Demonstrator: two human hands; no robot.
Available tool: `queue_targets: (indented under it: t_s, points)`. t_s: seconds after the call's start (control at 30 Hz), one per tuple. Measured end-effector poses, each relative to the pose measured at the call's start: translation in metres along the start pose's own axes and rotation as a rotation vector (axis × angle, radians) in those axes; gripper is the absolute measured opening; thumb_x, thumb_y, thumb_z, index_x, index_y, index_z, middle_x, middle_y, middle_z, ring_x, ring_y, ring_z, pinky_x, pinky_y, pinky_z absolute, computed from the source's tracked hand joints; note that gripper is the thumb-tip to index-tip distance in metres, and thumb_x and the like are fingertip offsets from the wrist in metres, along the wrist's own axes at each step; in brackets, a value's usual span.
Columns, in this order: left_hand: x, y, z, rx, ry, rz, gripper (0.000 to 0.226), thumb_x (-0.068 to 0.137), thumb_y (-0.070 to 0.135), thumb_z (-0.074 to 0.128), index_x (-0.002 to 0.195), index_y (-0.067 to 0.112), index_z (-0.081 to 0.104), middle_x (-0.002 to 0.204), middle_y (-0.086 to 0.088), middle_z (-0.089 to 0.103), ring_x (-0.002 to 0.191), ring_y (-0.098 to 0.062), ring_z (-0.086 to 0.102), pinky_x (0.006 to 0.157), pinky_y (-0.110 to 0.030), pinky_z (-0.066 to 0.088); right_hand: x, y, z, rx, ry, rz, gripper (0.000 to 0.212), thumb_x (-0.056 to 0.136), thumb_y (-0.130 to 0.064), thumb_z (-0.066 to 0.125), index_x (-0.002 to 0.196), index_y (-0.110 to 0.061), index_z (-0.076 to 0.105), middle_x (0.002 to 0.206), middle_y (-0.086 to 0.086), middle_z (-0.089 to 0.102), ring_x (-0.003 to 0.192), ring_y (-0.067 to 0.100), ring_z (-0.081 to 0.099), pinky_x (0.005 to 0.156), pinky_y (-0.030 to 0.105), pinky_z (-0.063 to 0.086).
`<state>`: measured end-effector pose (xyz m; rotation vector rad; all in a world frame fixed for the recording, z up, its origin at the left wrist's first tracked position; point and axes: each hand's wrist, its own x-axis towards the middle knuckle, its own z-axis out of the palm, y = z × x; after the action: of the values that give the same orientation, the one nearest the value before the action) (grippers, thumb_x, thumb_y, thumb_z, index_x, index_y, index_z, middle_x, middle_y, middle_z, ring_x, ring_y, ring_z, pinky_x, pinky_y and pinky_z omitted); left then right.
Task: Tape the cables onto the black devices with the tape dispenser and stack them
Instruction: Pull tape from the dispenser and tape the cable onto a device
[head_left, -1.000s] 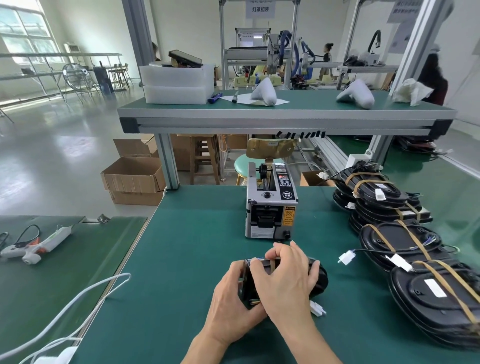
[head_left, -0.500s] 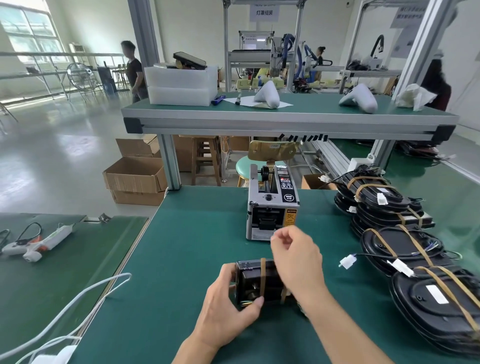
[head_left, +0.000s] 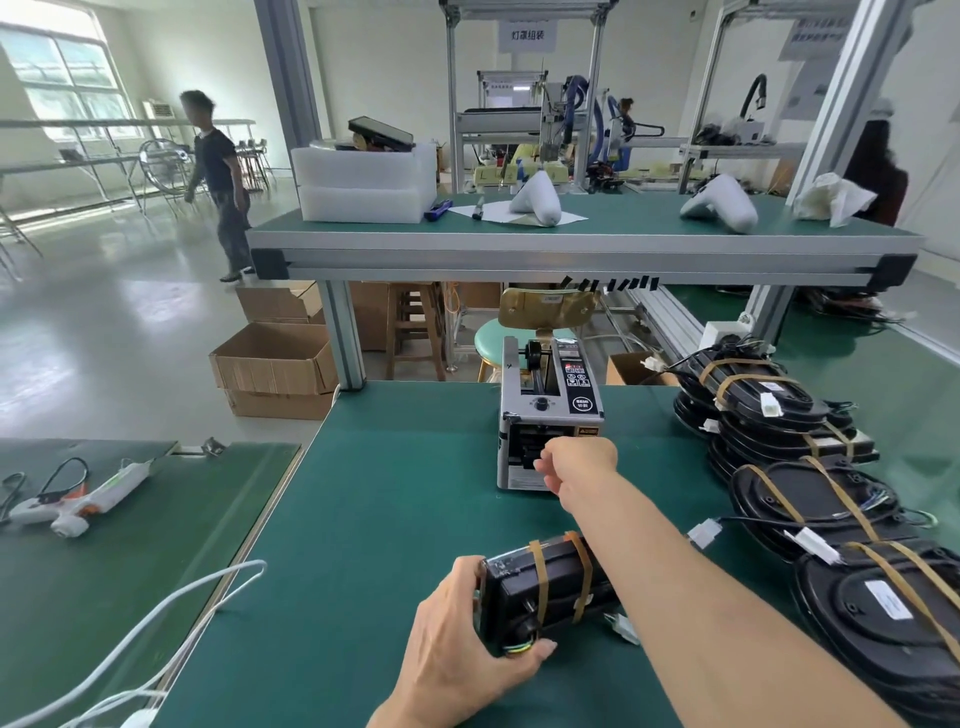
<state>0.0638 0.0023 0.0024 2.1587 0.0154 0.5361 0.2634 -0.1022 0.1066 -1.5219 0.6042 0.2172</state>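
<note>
Two tan tape strips already across black device, near edge of green surface. Left hand gripping its left end, thumb underneath; worth keeping pinned flat. Right hand curled at tape dispenser mouth, whether pinching tape cannot tell. Best to pull strip straight, untwisted. Taped devices stacked right, beyond.

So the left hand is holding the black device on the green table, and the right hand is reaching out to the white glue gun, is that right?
Not quite. The left hand does hold the black device on the green table, but the right hand is reaching to the front of the tape dispenser, not the glue gun, which lies far off on the neighbouring table. The head view shows this.
</note>
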Motion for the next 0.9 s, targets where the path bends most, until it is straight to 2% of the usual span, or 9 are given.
queue_targets:
  t_s: [0.1,0.2,0.37,0.47,0.53,0.67,0.77,0.9]
  points:
    - [0.0,0.001,0.0,0.006,0.0,0.002,0.067,0.057,0.06,0.092,0.106,0.042,0.049,0.101,0.022,0.07,0.091,-0.006,0.071,0.078,-0.03,0.059,-0.001,-0.001,0.005,0.105,0.036,0.044,0.021,0.094,0.007,0.056,0.113,0.002,0.061,0.082,0.015,0.071,0.038,0.014,0.058,0.039,0.019,0.04]
    - [-0.001,0.001,0.0,0.01,0.002,-0.005,0.066,0.057,0.059,0.091,0.105,0.043,0.049,0.1,0.022,0.07,0.09,-0.006,0.071,0.078,-0.03,0.059,-0.002,-0.001,0.01,0.112,0.034,0.02,0.025,0.089,0.009,0.062,0.113,0.001,0.061,0.1,0.018,0.074,0.043,0.017,0.061,0.04,0.021,0.04]
    - [0.0,0.001,-0.001,0.008,-0.005,0.001,0.065,0.06,0.057,0.091,0.108,0.038,0.051,0.1,0.02,0.071,0.092,-0.008,0.071,0.08,-0.031,0.059,-0.001,0.002,0.016,0.139,0.038,0.027,0.028,0.088,0.011,0.063,0.114,0.002,0.06,0.107,0.017,0.072,0.044,0.02,0.062,0.037,0.022,0.039]
    - [0.0,0.002,-0.002,0.011,-0.004,0.005,0.065,0.061,0.057,0.091,0.108,0.043,0.049,0.101,0.02,0.071,0.093,-0.007,0.071,0.08,-0.029,0.059,0.001,0.003,0.017,0.211,0.054,0.075,0.022,0.091,0.01,0.058,0.111,0.001,0.06,0.102,0.016,0.071,0.038,0.019,0.06,0.032,0.018,0.038]
    - [0.0,0.004,-0.002,0.008,0.001,0.002,0.065,0.06,0.056,0.091,0.108,0.045,0.048,0.101,0.021,0.071,0.093,-0.007,0.071,0.08,-0.028,0.059,0.001,0.003,0.017,0.244,0.053,0.094,0.02,0.09,0.007,0.064,0.107,-0.001,0.059,0.095,0.015,0.071,0.043,0.02,0.063,0.033,0.018,0.038]
    - [0.001,0.004,-0.001,-0.004,-0.007,-0.013,0.063,0.061,0.052,0.092,0.107,0.037,0.053,0.101,0.018,0.072,0.091,-0.008,0.072,0.079,-0.033,0.06,0.001,0.003,0.018,0.291,0.043,0.113,0.02,0.088,0.005,0.069,0.088,-0.006,0.052,0.093,0.013,0.071,0.045,0.02,0.064,0.036,0.019,0.04]
    - [0.001,0.005,-0.002,-0.005,-0.008,-0.021,0.063,0.061,0.053,0.091,0.108,0.035,0.054,0.101,0.017,0.072,0.091,-0.008,0.072,0.08,-0.034,0.06,0.0,0.004,0.018,0.295,0.047,0.114,0.02,0.088,0.004,0.07,0.087,-0.006,0.052,0.092,0.014,0.071,0.048,0.021,0.066,0.038,0.022,0.043]
    - [0.001,0.005,-0.002,-0.002,-0.011,-0.021,0.064,0.06,0.055,0.091,0.109,0.037,0.053,0.101,0.017,0.072,0.09,-0.008,0.073,0.079,-0.033,0.06,-0.001,0.005,0.018,0.296,0.055,0.114,0.02,0.088,0.001,0.073,0.1,-0.003,0.057,0.086,0.014,0.071,0.048,0.019,0.067,0.036,0.019,0.041]
